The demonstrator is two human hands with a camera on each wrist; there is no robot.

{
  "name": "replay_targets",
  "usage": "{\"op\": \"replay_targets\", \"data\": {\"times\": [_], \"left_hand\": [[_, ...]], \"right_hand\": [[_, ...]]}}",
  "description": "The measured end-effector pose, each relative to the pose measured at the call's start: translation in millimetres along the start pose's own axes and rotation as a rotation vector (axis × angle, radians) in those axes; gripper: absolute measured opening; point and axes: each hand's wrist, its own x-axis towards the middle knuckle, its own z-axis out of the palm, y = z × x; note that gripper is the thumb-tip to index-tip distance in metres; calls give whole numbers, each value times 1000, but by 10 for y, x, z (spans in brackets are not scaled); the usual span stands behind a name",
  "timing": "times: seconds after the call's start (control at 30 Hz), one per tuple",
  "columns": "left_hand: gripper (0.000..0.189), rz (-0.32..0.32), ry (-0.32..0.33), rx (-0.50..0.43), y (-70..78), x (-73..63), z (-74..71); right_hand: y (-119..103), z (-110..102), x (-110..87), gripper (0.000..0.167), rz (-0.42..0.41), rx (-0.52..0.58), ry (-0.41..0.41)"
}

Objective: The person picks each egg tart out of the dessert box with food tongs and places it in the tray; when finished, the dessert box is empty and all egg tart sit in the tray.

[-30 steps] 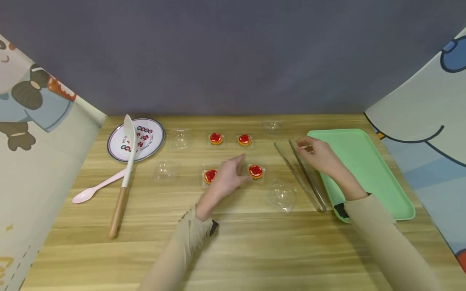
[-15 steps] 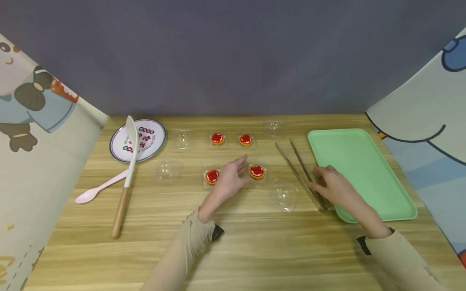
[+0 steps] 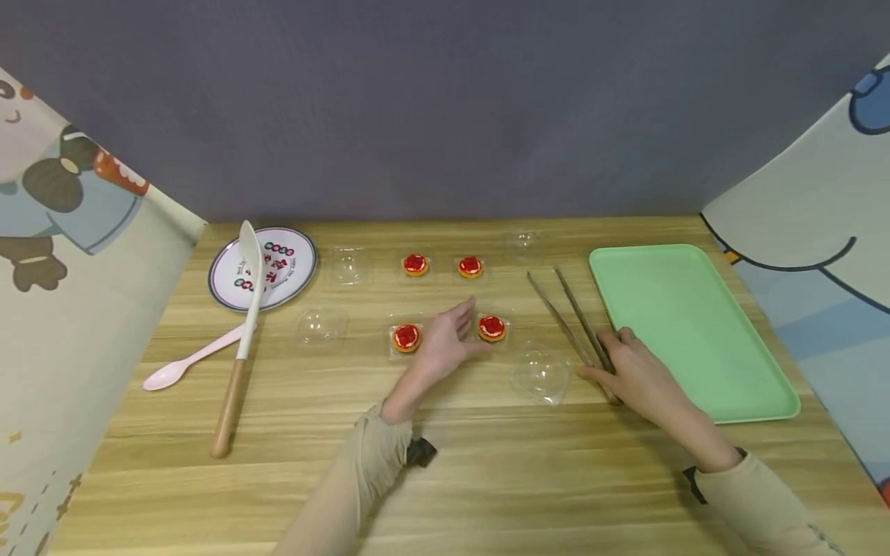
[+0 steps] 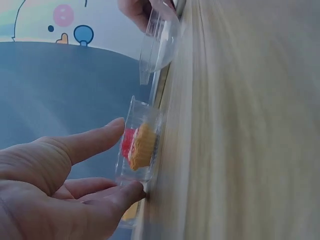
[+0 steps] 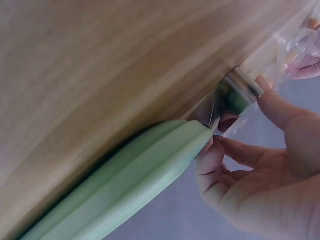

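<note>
My left hand [image 3: 441,347] spans a clear plastic container holding a small red-topped tart [image 3: 491,327], thumb at its front side and fingers at its back left. In the left wrist view the thumb [image 4: 102,140] and fingertips meet two sides of that container [image 4: 135,135]. With my right hand [image 3: 636,374] I grip metal tongs [image 3: 570,316] near their joined end, beside the tray. Their two arms lie spread, tips pointing away from me. The right wrist view shows the shiny tongs [image 5: 245,85] between thumb and fingers. More tarts sit at left [image 3: 406,337] and behind.
A green tray [image 3: 695,332] lies at right. Clear domed lids [image 3: 541,374] lie about the tarts. At left a printed plate [image 3: 292,266] carries the head of a long white ladle-like spoon with a wooden handle [image 3: 229,405]; a pink spoon [image 3: 191,359] lies beneath it.
My right hand has come down from beside the tongs' tips to their joined end and taken hold there. The left hand has stayed at the same container.
</note>
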Motion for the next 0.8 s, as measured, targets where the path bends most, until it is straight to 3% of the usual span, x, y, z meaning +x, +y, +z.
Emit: {"op": "replay_targets", "data": {"times": [0.8], "left_hand": [[91, 18, 15, 67, -49, 63, 39]], "right_hand": [[14, 61, 21, 68, -36, -16, 56]]}}
